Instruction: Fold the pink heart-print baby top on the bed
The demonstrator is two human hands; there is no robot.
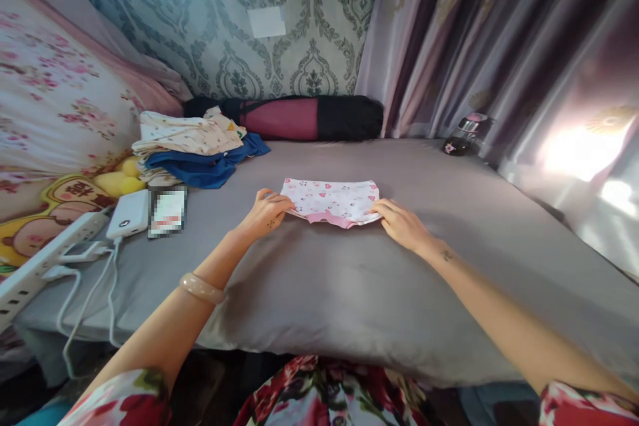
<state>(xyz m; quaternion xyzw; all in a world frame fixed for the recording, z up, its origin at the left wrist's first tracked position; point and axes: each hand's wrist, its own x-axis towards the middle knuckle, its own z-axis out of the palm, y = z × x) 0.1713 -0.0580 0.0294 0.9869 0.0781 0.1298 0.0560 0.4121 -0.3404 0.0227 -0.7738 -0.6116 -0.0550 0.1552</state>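
A small white garment with a pink print and pink hem lies folded flat on the grey bed sheet. My left hand pinches the garment's left edge with curled fingers. At the garment's right edge my right hand grips the corner, fingers closed on the cloth. A pale bangle sits on my left forearm.
A pile of folded clothes sits at the back left, with a blue one at the bottom. A power bank, a phone and a power strip with cables lie at the left edge. A dark roll lies by the wall; curtains hang on the right.
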